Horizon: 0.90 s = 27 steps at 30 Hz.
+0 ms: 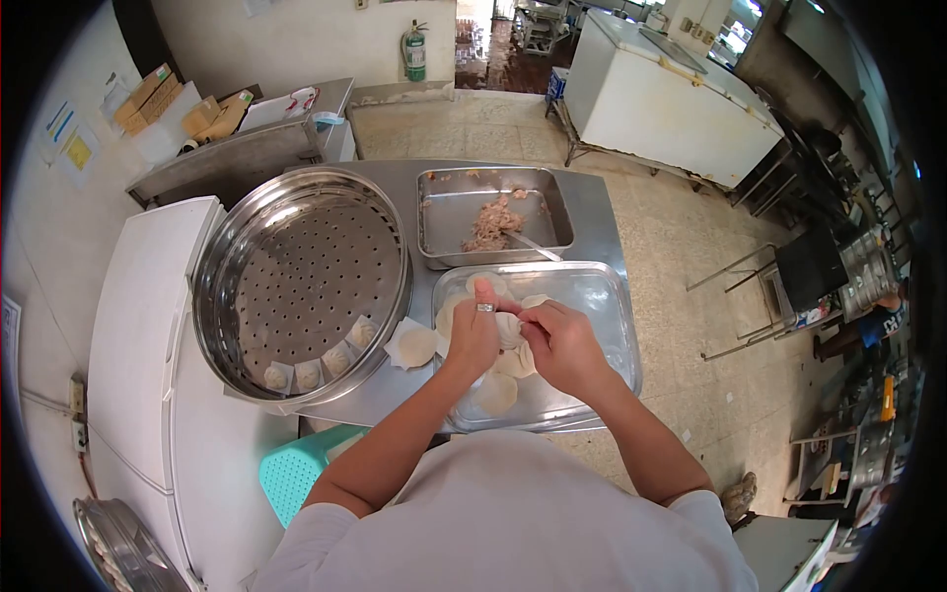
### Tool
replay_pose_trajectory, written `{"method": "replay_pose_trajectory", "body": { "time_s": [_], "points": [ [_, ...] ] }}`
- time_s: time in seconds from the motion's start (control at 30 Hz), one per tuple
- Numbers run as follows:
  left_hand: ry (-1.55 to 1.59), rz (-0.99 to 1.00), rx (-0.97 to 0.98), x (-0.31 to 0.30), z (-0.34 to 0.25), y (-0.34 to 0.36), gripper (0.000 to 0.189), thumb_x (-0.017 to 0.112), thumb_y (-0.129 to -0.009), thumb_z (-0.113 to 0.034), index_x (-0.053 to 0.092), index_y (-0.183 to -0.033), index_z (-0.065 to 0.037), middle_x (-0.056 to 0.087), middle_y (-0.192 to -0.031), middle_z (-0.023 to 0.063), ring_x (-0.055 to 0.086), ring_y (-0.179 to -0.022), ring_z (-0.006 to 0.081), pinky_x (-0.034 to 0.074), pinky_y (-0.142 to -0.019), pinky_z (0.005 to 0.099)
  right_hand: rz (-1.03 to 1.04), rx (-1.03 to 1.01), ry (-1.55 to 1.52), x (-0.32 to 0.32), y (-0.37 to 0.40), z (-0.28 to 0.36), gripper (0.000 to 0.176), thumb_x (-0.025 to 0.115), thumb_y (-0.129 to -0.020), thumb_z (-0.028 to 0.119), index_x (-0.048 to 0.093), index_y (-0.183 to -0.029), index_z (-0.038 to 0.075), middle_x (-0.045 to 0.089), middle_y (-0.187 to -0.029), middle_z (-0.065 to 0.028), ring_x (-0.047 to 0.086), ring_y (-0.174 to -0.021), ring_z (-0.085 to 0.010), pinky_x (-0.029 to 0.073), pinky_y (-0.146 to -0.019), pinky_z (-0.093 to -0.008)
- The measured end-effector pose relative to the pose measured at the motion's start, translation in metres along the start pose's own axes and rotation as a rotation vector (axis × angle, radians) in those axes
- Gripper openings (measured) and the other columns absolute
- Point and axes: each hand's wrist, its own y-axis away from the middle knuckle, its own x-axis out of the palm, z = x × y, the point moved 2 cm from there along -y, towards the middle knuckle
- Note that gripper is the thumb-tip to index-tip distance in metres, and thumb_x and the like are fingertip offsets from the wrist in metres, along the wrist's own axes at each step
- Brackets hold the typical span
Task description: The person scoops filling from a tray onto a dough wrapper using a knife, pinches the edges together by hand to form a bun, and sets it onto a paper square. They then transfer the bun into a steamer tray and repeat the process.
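Between both hands is a pleated bun (510, 331) of pale dough, above a metal tray (617, 326). My left hand (475, 333), with a ring on one finger, cups the bun from the left, thumb pointing away from me. On the right side, my right hand (562, 340) pinches the bun's edge with its fingertips. Flat dough rounds (495, 394) lie on the tray under and around the hands. Beyond it, a deep metal pan (449, 212) holds minced filling (490, 225) and a spoon (533, 245). A dough round on paper (417, 347) lies left of my left hand.
A large perforated steamer tray (306, 257) stands at the left, with several pleated buns (336, 359) on paper along its near edge. A turquoise plastic stool (296, 474) is below the table. A white chest freezer (671, 99) and a fire extinguisher (415, 52) stand farther back.
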Motion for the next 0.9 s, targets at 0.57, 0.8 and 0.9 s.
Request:
{"method": "replay_pose_trajectory", "body": {
  "time_s": [0.57, 0.8, 0.9],
  "points": [
    [-0.119, 0.088, 0.07, -0.009, -0.027, -0.008, 0.099, 0.019, -0.102, -0.076, 0.073, -0.076, 0.003, 0.068, -0.07, 0.0083, 0.064, -0.075, 0.0184, 0.051, -0.074, 0.0329, 0.086, -0.145, 0.149, -0.022, -0.016, 0.024, 0.008, 0.069, -0.087, -0.003, 0.068, -0.094, -0.001, 0.066, -0.082, -0.0162, 0.066, -0.07, -0.0358, 0.054, -0.061, -0.0416],
    [-0.105, 0.077, 0.036, -0.009, -0.032, -0.011, 0.101, 0.017, -0.098, -0.081, 0.069, -0.07, 0.001, 0.065, -0.067, 0.005, 0.061, -0.067, 0.0137, 0.05, -0.068, 0.0278, 0.078, -0.229, 0.133, -0.03, -0.022, 0.048, 0.007, 0.068, -0.088, 0.0, 0.067, -0.095, -0.001, 0.064, -0.079, -0.0161, 0.065, -0.068, -0.0365, 0.053, -0.06, -0.0437],
    [0.011, 0.092, 0.027, -0.005, -0.034, -0.009, 0.101, 0.017, -0.097, -0.082, 0.069, -0.073, 0.001, 0.064, -0.066, 0.0049, 0.061, -0.067, 0.0142, 0.049, -0.066, 0.028, 0.132, -0.219, 0.169, -0.027, -0.022, 0.04, 0.009, 0.067, -0.089, 0.0, 0.066, -0.098, -0.001, 0.062, -0.078, -0.0156, 0.064, -0.068, -0.0367, 0.053, -0.06, -0.0447]
  ]
}}
